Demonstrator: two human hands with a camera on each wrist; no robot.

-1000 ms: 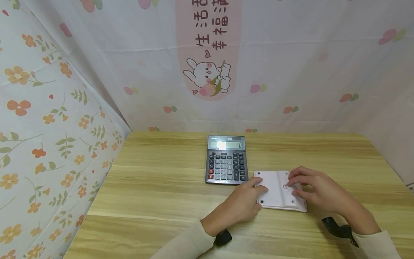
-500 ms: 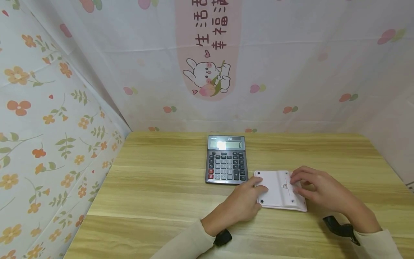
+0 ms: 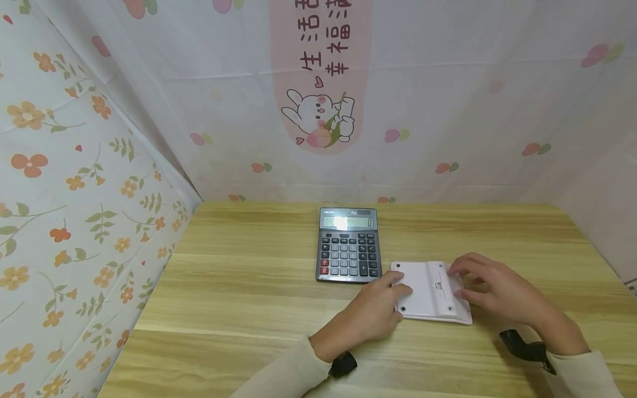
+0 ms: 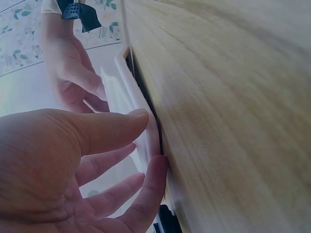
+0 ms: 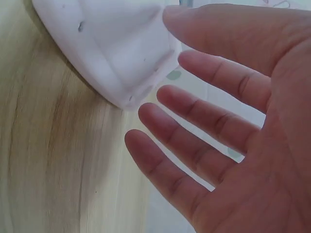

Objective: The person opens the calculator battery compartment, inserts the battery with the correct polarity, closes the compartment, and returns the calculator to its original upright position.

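A pale pink calculator [image 3: 418,290] lies face down on the table, with screws or small feet at its corners and a battery-cover latch on its raised part. My left hand [image 3: 375,310] holds its left edge, thumb and fingers spread along it. Over the right edge hovers my right hand [image 3: 497,290], its thumb and fingers apart. In the right wrist view the fingers of the right hand [image 5: 209,121] look loosely extended, the thumb tip near the calculator's back [image 5: 112,43]; whether it touches cannot be told.
A dark grey desktop calculator [image 3: 348,246] lies face up just left of and behind the pale one, its display reading 0. Wood-grain table [image 3: 239,298] surface spreads around both. A printed cloth [image 3: 224,99] hangs behind the table, and a floral cloth [image 3: 74,221] at the left.
My right hand has drawn back a little to the right, off the latch area of the pale calculator, uncovering more of its back. The left hand and both calculators stay put.
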